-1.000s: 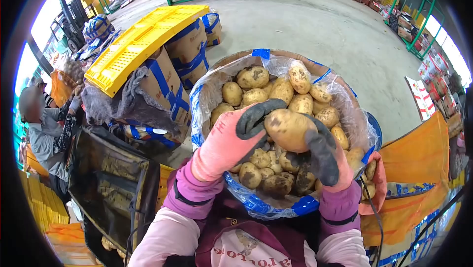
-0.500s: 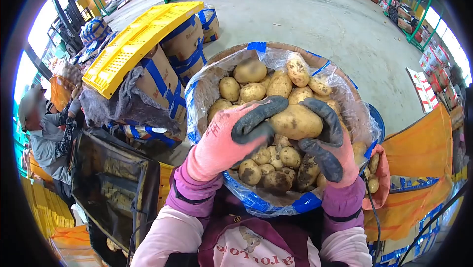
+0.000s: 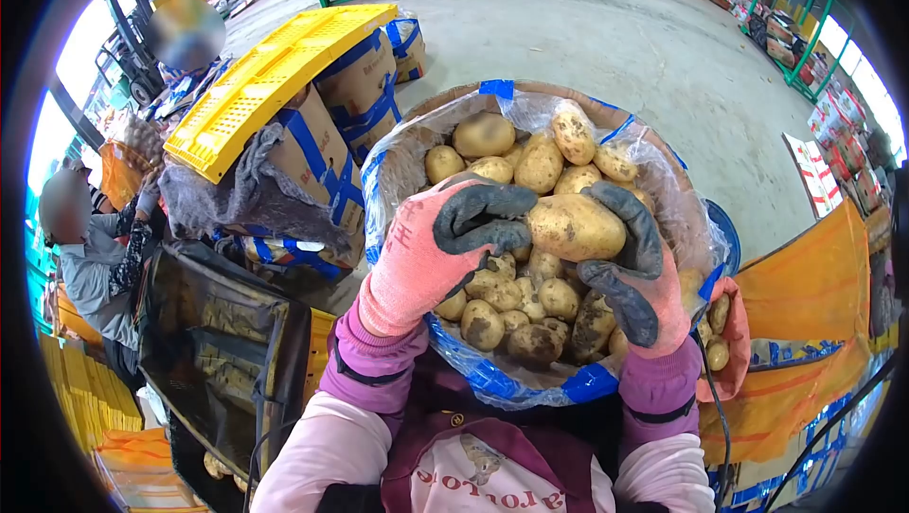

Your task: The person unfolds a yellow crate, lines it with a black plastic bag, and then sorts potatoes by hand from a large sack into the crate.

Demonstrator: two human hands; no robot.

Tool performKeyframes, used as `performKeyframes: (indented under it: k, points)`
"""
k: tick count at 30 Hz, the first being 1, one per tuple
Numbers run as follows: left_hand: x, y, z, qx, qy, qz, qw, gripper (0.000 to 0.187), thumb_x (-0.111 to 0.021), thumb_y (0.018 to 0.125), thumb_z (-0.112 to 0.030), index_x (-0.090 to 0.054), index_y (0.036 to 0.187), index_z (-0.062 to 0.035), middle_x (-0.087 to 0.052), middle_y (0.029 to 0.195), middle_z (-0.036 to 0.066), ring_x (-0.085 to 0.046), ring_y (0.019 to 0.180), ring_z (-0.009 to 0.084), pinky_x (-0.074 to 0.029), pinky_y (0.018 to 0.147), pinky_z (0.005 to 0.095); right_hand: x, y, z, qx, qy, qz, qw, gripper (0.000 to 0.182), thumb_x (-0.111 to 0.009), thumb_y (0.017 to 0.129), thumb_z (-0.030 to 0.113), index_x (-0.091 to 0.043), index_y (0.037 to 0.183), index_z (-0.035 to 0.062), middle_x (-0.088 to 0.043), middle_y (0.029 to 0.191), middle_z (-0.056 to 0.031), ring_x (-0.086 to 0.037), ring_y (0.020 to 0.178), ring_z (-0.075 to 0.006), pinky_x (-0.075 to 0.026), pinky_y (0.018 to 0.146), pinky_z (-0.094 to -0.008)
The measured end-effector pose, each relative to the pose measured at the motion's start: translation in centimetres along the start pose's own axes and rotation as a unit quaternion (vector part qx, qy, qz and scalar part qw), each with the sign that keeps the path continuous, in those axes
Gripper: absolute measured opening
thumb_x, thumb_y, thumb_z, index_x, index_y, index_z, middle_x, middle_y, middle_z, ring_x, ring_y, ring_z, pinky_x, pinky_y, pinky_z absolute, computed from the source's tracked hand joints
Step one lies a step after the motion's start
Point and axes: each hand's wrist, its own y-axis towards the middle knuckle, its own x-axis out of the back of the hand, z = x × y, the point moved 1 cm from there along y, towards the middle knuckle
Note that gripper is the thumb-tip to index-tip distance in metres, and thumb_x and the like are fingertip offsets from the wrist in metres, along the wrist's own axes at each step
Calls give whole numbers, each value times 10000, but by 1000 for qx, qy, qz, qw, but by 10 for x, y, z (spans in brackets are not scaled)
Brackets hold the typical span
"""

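Note:
Above a round tub (image 3: pixel 589 386) of potatoes, a large oblong potato (image 3: pixel 576 227) with brown soil marks is held between my two gloved hands. My right hand (image 3: pixel 642 272), in a pink glove with dark grey fingers, curves around its right end, thumb below and fingers above. My left hand (image 3: pixel 431 243), in a matching glove, has its fingers curled, with the tips against the potato's left end. Clear plastic (image 3: pixel 402 158) and blue tape line the tub's rim. More soil-marked potatoes (image 3: pixel 540 165) fill it, some hidden beneath my hands.
A yellow plastic crate (image 3: pixel 275 73) rests on taped cardboard boxes (image 3: pixel 322 158) to the left. Below it stands a dark open container (image 3: pixel 222 343). Another person (image 3: pixel 99 257) works at the far left. A pink sack (image 3: pixel 734 343) of potatoes and orange mesh (image 3: pixel 805 276) lie right.
My left hand has shifted left and slightly up, its fingers now nearer the potato's end. The potato has turned a little and moved slightly right. My right hand stays around it.

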Motion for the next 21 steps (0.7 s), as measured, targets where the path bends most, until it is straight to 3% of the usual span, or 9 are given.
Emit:
performKeyframes:
  k: [2,5,7,9,13,15,17,19,21]
  points:
    - [3,-1,1,31,-9,2,999,338,-686,711,45,-689,1037,-39,-688,983,118,-668,878,291,-514,816,335,0,1,1,6,-12,-3,1000,720,-773,756,-27,-431,1388,10,-509,1357,-86,-490,1257,-189,-417,1051,-330]
    - [3,-2,3,6,80,33,996,292,-658,781,73,-669,1070,39,-691,1031,76,-650,902,144,-510,817,269,4,4,-9,45,-54,-13,997,724,-786,716,-48,-457,1359,16,-519,1344,-101,-503,1249,-206,-416,1053,-344]
    - [-2,-5,9,64,-180,56,980,381,-665,785,52,-614,1163,55,-676,1065,97,-649,954,177,-521,826,280,7,5,-13,183,-282,-67,939,724,-785,675,-70,-480,1326,19,-524,1330,-135,-521,1242,-256,-416,1053,-373]
    - [2,0,7,117,-105,7,987,523,-694,792,15,-525,1283,74,-628,1176,127,-622,1048,186,-528,850,291,8,7,-9,204,-321,-68,922,712,-788,673,-52,-486,1314,16,-520,1330,-154,-520,1244,-286,-415,1054,-385]
    - [-23,0,-10,39,-341,53,938,726,-790,781,-102,-438,1400,42,-528,1354,141,-514,1246,221,-431,1031,341,-3,7,-7,287,-354,-27,890,721,-804,685,18,-475,1327,11,-494,1361,-193,-499,1268,-340,-417,1054,-414]
    - [-17,-6,-14,-68,10,93,993,747,-801,729,-47,-455,1389,5,-543,1366,135,-494,1284,234,-373,1086,362,-5,0,-4,258,-376,4,890,791,-815,687,52,-428,1375,9,-473,1384,-205,-483,1287,-347,-415,1057,-426]
    - [-5,-20,-17,8,-39,89,995,738,-816,722,-44,-478,1376,5,-554,1356,112,-509,1254,195,-403,1058,337,-10,-2,-8,265,-382,13,886,844,-793,702,36,-364,1429,5,-459,1397,-201,-485,1289,-334,-440,1032,-436]
    - [17,-43,-18,77,-165,51,982,728,-824,713,-29,-501,1364,3,-569,1333,86,-524,1207,155,-441,1008,304,-23,-8,-5,173,-211,65,960,842,-761,728,19,-334,1453,7,-454,1406,-173,-492,1276,-299,-471,996,-405]
    - [55,-76,-10,117,-260,-37,958,756,-826,690,-4,-497,1371,14,-576,1315,91,-537,1183,151,-460,983,294,-17,-7,-2,-40,-138,-6,990,818,-733,763,32,-320,1469,16,-450,1408,-142,-511,1241,-266,-491,964,-366]
